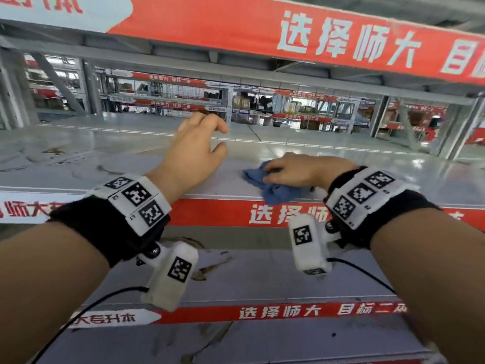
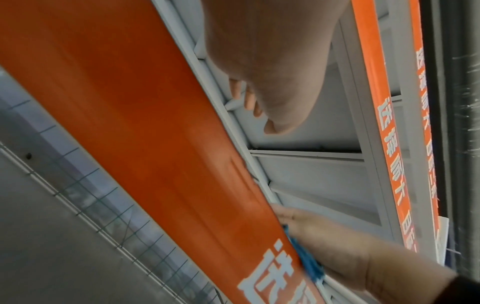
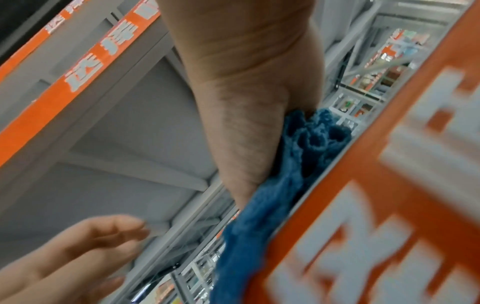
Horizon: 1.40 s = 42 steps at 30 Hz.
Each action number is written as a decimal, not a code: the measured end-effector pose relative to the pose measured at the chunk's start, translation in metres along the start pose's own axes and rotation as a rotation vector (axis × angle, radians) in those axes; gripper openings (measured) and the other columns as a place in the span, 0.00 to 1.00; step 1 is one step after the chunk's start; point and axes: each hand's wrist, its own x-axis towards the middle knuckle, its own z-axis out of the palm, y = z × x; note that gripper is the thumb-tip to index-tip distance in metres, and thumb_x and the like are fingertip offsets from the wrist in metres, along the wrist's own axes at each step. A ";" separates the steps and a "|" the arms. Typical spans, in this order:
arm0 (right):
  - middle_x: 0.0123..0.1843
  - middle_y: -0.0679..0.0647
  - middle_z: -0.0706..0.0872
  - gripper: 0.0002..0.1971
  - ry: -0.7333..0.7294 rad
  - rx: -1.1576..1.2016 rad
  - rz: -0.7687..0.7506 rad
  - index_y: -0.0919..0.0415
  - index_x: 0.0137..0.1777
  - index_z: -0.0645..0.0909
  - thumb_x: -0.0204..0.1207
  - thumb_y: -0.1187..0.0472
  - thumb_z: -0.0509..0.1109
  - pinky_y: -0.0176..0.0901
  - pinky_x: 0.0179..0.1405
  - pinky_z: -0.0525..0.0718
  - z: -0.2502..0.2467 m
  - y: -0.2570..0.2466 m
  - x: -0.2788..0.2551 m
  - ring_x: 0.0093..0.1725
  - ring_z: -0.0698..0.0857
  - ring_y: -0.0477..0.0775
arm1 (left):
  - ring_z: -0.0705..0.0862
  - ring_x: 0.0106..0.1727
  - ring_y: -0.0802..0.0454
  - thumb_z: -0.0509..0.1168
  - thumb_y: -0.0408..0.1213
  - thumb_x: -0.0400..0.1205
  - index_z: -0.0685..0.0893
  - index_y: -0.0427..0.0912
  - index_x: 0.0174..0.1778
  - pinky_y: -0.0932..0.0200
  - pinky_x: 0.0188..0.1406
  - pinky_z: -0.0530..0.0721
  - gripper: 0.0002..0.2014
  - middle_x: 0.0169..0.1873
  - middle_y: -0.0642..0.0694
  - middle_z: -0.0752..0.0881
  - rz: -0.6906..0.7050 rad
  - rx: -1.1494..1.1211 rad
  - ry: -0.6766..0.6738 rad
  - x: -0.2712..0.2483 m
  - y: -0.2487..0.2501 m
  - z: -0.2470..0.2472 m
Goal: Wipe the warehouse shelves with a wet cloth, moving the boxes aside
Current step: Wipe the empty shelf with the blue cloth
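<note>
Right hand (image 1: pixel 301 170) gripping bunched blue cloth (image 1: pixel 273 189), pressing it onto front edge of grey shelf (image 1: pixel 131 164), just above red banner (image 1: pixel 223 212) with white lettering. Left hand (image 1: pixel 195 145) hovering over shelf beside cloth, fingers loosely curled, holding nothing. Lower shelf (image 1: pixel 262 279) showing dark smears.

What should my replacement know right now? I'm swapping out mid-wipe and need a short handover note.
Right hand: grips the blue cloth bunched at the front edge of the middle shelf.
Left hand: open, holds nothing, over the same shelf.
Boxes: none on this stretch.
Done: cannot tell how much is wiped.
Left: smudges show at the shelf's left; the lower shelf is marked too.
</note>
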 end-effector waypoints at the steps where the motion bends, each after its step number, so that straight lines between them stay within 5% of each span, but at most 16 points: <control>1: 0.71 0.58 0.76 0.21 0.025 0.007 0.017 0.51 0.74 0.73 0.83 0.46 0.59 0.49 0.65 0.74 0.000 0.017 -0.003 0.65 0.76 0.59 | 0.73 0.64 0.44 0.63 0.36 0.79 0.78 0.43 0.59 0.52 0.64 0.68 0.12 0.58 0.45 0.75 -0.004 -0.001 0.004 0.001 0.004 0.003; 4: 0.58 0.57 0.79 0.17 0.123 -0.032 0.045 0.58 0.66 0.79 0.81 0.51 0.65 0.43 0.54 0.73 -0.002 0.066 -0.012 0.57 0.77 0.57 | 0.72 0.66 0.43 0.64 0.37 0.80 0.77 0.44 0.59 0.51 0.66 0.68 0.12 0.61 0.44 0.75 -0.050 0.006 0.005 0.005 0.019 0.012; 6: 0.56 0.55 0.74 0.16 0.168 -0.053 0.014 0.55 0.62 0.78 0.77 0.52 0.70 0.42 0.57 0.73 -0.007 0.089 -0.017 0.58 0.75 0.56 | 0.71 0.67 0.44 0.63 0.37 0.80 0.77 0.44 0.60 0.51 0.68 0.67 0.12 0.62 0.44 0.75 -0.082 0.013 0.006 0.008 0.031 0.018; 12: 0.49 0.43 0.75 0.11 -0.069 -0.021 -0.129 0.48 0.55 0.77 0.75 0.52 0.72 0.38 0.39 0.74 -0.027 0.096 -0.025 0.46 0.76 0.46 | 0.70 0.69 0.46 0.63 0.38 0.80 0.77 0.47 0.60 0.48 0.70 0.70 0.12 0.58 0.49 0.73 -0.148 -0.005 0.026 0.014 0.072 0.041; 22: 0.55 0.49 0.78 0.14 -0.084 -0.145 -0.210 0.57 0.62 0.82 0.76 0.58 0.72 0.40 0.48 0.73 -0.037 0.099 0.034 0.52 0.76 0.50 | 0.71 0.69 0.43 0.63 0.38 0.80 0.76 0.50 0.54 0.43 0.71 0.69 0.08 0.61 0.46 0.74 -0.159 -0.007 0.027 0.032 0.095 0.061; 25: 0.55 0.50 0.79 0.15 -0.066 -0.134 -0.200 0.57 0.62 0.82 0.76 0.58 0.72 0.37 0.40 0.74 -0.037 0.101 0.049 0.52 0.76 0.50 | 0.68 0.73 0.42 0.63 0.37 0.80 0.77 0.49 0.57 0.44 0.72 0.69 0.10 0.65 0.43 0.73 -0.187 -0.002 0.020 0.043 0.089 0.062; 31: 0.66 0.51 0.81 0.18 -0.162 -0.023 -0.172 0.56 0.68 0.80 0.80 0.52 0.67 0.45 0.64 0.75 -0.043 0.111 0.066 0.64 0.78 0.54 | 0.74 0.64 0.46 0.63 0.38 0.81 0.76 0.50 0.53 0.53 0.64 0.74 0.06 0.55 0.49 0.70 -0.209 -0.037 -0.098 0.065 0.075 0.069; 34: 0.66 0.46 0.78 0.19 -0.203 -0.010 -0.100 0.52 0.71 0.78 0.82 0.53 0.65 0.43 0.71 0.71 -0.045 0.136 0.072 0.69 0.76 0.51 | 0.78 0.52 0.51 0.63 0.39 0.81 0.76 0.50 0.50 0.63 0.43 0.76 0.03 0.55 0.48 0.75 -0.288 -0.136 -0.137 0.079 0.068 0.073; 42: 0.63 0.52 0.78 0.18 -0.255 -0.133 0.169 0.53 0.72 0.75 0.84 0.56 0.60 0.40 0.56 0.72 -0.039 0.216 0.090 0.56 0.78 0.53 | 0.76 0.39 0.61 0.64 0.37 0.81 0.79 0.44 0.51 0.71 0.32 0.73 0.05 0.39 0.56 0.78 -0.453 -0.355 -0.137 0.087 0.058 0.088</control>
